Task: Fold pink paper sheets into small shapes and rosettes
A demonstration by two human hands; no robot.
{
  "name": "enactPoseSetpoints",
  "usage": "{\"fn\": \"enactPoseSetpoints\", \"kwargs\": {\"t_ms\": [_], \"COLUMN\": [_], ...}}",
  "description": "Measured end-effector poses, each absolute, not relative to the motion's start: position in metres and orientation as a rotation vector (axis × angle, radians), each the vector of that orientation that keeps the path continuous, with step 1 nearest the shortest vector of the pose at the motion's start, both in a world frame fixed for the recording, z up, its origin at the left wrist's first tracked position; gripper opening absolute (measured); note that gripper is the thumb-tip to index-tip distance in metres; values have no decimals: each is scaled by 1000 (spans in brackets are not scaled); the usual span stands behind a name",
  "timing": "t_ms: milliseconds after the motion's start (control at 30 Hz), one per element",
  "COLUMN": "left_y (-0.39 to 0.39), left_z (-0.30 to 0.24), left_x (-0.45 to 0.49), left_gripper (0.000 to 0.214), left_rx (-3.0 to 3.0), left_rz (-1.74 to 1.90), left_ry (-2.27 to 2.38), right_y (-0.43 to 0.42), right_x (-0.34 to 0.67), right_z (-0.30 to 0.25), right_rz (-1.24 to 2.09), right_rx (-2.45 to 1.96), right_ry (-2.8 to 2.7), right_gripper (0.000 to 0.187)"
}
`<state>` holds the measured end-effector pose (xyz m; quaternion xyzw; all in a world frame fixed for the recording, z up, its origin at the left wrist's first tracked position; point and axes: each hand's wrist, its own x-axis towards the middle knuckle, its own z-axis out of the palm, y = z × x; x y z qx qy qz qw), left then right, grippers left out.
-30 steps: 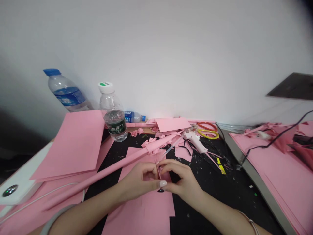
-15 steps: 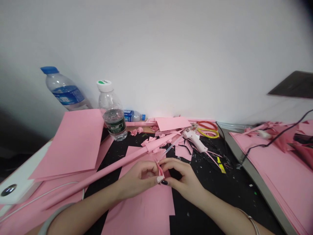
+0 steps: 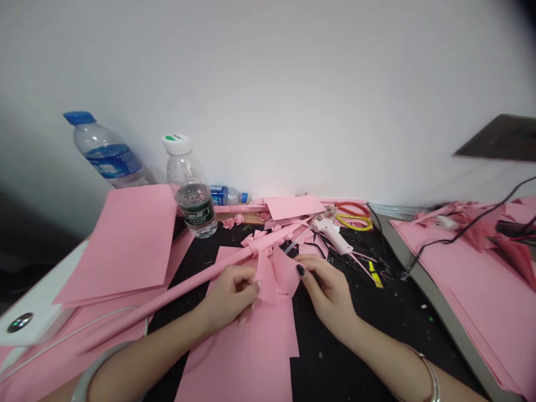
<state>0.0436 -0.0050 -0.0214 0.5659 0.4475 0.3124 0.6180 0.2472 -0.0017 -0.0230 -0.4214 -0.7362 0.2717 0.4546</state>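
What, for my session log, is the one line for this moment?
left hand: holds pink paper piece | right hand: touches its right edge | nearby: long rolled pink paper, white glue gun

Left hand [image 3: 231, 294] curled closed, fingers tucked in; right hand [image 3: 328, 293] half-curled, dark-nailed fingertips [image 3: 300, 270] pointing left. Hands just apart, wrists bent; left forearm [image 3: 154, 346] and right forearm [image 3: 389, 363] angle in from bottom corners.

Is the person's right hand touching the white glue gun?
Apart. The head view shows the right hand below the white glue gun, with a strip of black mat and paper scraps between them.
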Motion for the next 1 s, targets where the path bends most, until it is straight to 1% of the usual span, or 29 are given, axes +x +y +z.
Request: {"fn": "enactPoseSetpoints", "kwargs": {"t_ms": [133, 267, 367, 500, 600, 667, 733, 867, 933, 1000], "left_y": [-6, -7, -7, -5, -3, -3, -4, -5, -6, -6], "left_z": [-17, -17, -20, -22, -20, -19, -19, -16, -15, -15], "left_x": [42, 38, 36, 40, 44, 45, 45, 43, 40, 39], "left_gripper": [41, 42, 42, 37, 33, 31, 31, 37, 40, 41], "left_rx": [1363, 1404, 1319, 1146, 1151, 1197, 1232, 1344, 1472, 1601], "left_rz": [868, 1024, 1081, 998, 903, 837, 791, 870, 982, 1052], "left_ry": [1180, 1256, 1210, 1020, 926, 964, 1052, 1201, 1249, 1245], "right_y": [-2, -5, -8, -9, -10, -11, -11, -8, -5, -3], "right_x": [253, 255, 255, 255, 253, 252, 250, 248, 247, 247], "right_z": [-22, -20, -17, -13, -11, -11, -14, -22, -25, -26], "right_rz": [527, 510, 506, 483, 536, 583, 647, 889, 1012, 1095], "right_rx": [-1050, -1022, -952, -869, -797, -754, -786, -929, -924, -917], "right_ry": [-1789, -1877, -1934, -2027, -2091, -2105, -2055, -1737, -1617, -1587], "right_gripper": [16, 27, 34, 33, 26, 24, 29, 51, 53, 49]}}
